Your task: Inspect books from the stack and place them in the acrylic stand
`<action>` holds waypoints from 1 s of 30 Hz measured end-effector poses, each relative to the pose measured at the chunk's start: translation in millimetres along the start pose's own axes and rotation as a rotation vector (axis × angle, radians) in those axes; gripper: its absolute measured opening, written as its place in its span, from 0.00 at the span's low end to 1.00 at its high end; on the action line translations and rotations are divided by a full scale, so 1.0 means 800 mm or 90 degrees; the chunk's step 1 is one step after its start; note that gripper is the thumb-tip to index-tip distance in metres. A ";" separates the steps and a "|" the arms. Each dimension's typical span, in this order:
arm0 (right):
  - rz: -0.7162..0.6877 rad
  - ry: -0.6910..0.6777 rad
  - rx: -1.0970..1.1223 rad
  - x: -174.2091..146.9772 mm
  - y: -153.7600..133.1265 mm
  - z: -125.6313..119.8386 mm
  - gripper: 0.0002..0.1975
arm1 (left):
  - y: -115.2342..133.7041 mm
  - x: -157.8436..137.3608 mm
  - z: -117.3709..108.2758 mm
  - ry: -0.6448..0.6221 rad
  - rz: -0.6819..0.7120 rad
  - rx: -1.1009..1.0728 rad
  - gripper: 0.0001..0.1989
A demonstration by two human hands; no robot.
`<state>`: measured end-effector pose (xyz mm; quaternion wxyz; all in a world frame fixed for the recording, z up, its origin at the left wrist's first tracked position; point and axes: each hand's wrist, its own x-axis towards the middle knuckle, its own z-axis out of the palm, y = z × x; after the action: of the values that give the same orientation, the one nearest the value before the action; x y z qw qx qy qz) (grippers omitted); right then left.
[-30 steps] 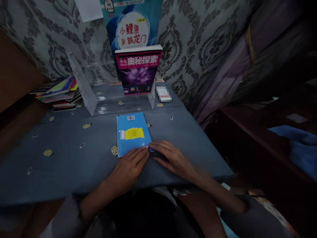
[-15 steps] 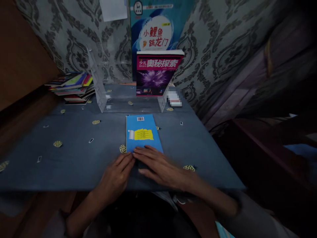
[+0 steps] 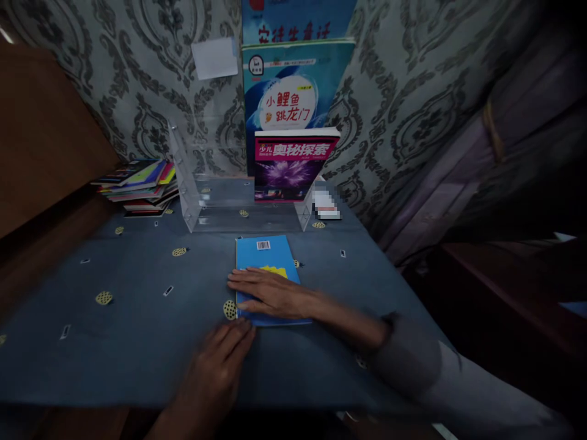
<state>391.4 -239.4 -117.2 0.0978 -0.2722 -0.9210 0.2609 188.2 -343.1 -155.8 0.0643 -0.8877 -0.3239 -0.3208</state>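
Note:
A blue book [image 3: 261,313] lies on the cloth-covered table, its barcode and part of a yellow patch showing. Across its middle my right hand [image 3: 275,294] rests flat, fingers stretched toward the left edge and covering much of the cover. My left hand [image 3: 219,357], slightly blurred, has its fingers bent and pressed together on the book's lower left corner. Beyond the book stands a clear acrylic book rack [image 3: 233,219] holding a purple and pink book [image 3: 288,171] at its right side.
Behind the purple book rise a teal book [image 3: 291,67] and a blue book [image 3: 298,21]. Several books form a stack [image 3: 144,189] at the back left. A white paper [image 3: 214,58] hangs on the patterned wall covering. A blurred-out white item [image 3: 324,205] sits right of the rack.
My right hand has slid farther up and left across the blue book. My left hand stays by its lower left corner. The view has tilted up, so the rack appears lower.

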 end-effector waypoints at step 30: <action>0.312 0.274 -0.073 -0.035 0.094 0.001 0.34 | -0.135 0.112 0.072 -0.248 -0.088 0.020 0.28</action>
<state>448.3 -201.4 -159.3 0.2093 -0.5397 -0.7993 0.1612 204.4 -192.2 -156.0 -0.0081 -0.9075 -0.3954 -0.1419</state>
